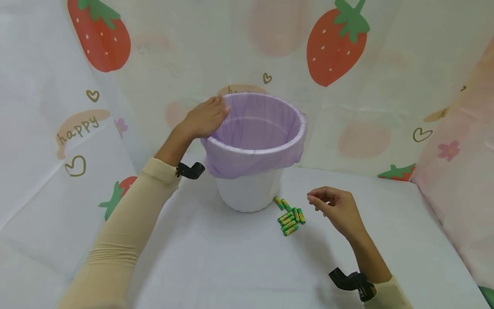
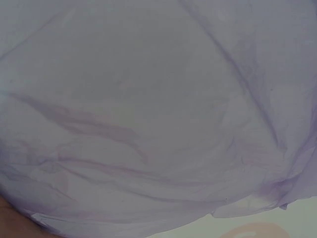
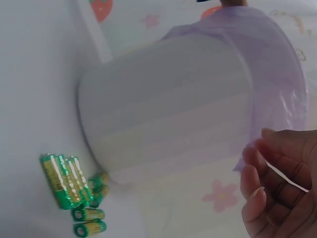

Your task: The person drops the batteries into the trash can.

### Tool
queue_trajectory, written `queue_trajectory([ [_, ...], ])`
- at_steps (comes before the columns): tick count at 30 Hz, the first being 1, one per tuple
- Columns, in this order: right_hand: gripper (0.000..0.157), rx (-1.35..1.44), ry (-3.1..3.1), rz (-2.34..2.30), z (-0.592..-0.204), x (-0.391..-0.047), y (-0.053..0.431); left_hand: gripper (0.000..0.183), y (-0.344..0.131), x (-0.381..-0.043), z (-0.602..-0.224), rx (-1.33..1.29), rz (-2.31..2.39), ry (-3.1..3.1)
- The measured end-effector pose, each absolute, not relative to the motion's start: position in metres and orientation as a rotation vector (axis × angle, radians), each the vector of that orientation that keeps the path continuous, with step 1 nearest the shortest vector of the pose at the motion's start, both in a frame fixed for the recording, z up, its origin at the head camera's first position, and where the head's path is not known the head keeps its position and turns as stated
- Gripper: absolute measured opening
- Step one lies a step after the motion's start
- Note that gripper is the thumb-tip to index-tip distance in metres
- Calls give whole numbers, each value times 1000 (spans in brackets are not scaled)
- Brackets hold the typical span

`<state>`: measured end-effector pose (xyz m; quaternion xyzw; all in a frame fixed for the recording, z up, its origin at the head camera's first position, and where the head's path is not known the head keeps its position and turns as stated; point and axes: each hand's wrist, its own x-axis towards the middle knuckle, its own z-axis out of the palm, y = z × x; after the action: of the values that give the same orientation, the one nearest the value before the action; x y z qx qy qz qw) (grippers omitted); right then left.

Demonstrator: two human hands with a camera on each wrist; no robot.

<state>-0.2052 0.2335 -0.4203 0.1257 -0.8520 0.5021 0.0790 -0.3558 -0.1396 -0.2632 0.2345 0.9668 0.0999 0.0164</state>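
Observation:
A white trash bin [image 1: 248, 189] stands upright with a lilac bag [image 1: 251, 163] lining it and folded over its rim. My left hand [image 1: 206, 116] holds the bin's left rim over the bag. Close up, the bag [image 2: 158, 99] fills most of the left wrist view. To the right of the bin, my right hand [image 1: 335, 208] hovers with loosely bent fingers and nothing between them. Between that hand and the bin's base lie several green and gold batteries [image 1: 288, 221]. In the right wrist view the batteries [image 3: 63, 183] sit at lower left, apart from the fingers [image 3: 255, 203].
A white sheet [image 1: 216, 262] covers the work surface. Behind it hangs a pale backdrop [image 1: 386, 86] printed with strawberries and hearts, and a pinkish side panel [image 1: 459, 189] rises on the right. Each wrist carries a black camera mount [image 1: 349, 281].

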Motion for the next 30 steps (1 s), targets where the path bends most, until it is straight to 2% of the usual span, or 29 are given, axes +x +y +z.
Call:
queue_trajectory([
  [10,15,313,-2602,1503,-444,-207,240,65,-140,-358,-262,760,294,3009],
  [21,24,264,-2660,1455,-470,-211,248,66,-136,-362,-260,767,299,3015],
  [30,20,330,-2701,1397,-495,-212,253,66,-139,-358,-266,725,333,3010],
])
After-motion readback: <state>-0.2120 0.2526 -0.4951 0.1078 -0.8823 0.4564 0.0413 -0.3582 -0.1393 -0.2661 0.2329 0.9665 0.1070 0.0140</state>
